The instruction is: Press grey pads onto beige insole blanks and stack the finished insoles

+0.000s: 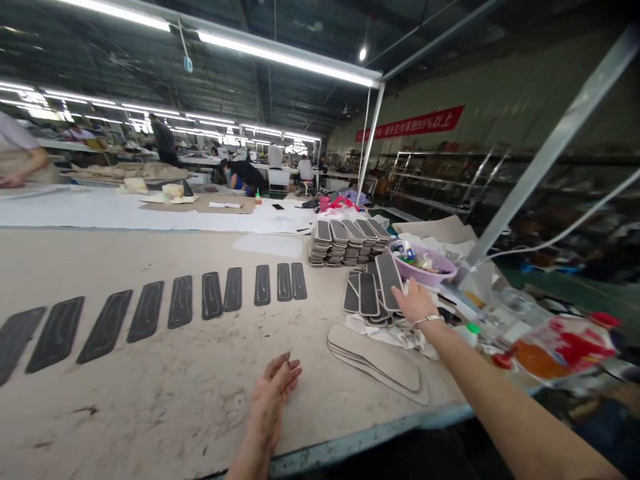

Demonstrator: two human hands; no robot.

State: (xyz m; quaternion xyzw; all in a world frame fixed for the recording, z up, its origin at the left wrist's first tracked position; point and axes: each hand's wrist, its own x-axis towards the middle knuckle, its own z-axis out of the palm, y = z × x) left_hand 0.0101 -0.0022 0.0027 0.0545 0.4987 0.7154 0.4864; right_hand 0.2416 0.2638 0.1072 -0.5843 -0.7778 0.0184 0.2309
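My right hand (pixel 419 304) reaches to the right side of the table and grips the lower edge of a dark rectangular panel with a pale border (pixel 387 277). That panel sits tilted over a loose heap of similar panels (pixel 369 293). Palm turned sideways, my left hand (pixel 276 385) is above the table near its front edge, fingers loosely curled and apart, with nothing in it. Between my hands lies a small stack of long, pale, rounded pieces (pixel 375 353). A row of dark strips with glossy streaks (pixel 180 301) runs across the table to the left.
Neat stacks of bordered panels (pixel 345 243) stand behind the heap, beside a purple basin (pixel 425 272) of odds and ends. At right are a red-and-orange bag (pixel 565 347) and a metal post (pixel 545 160). A person's arm (pixel 30 163) shows at far left.
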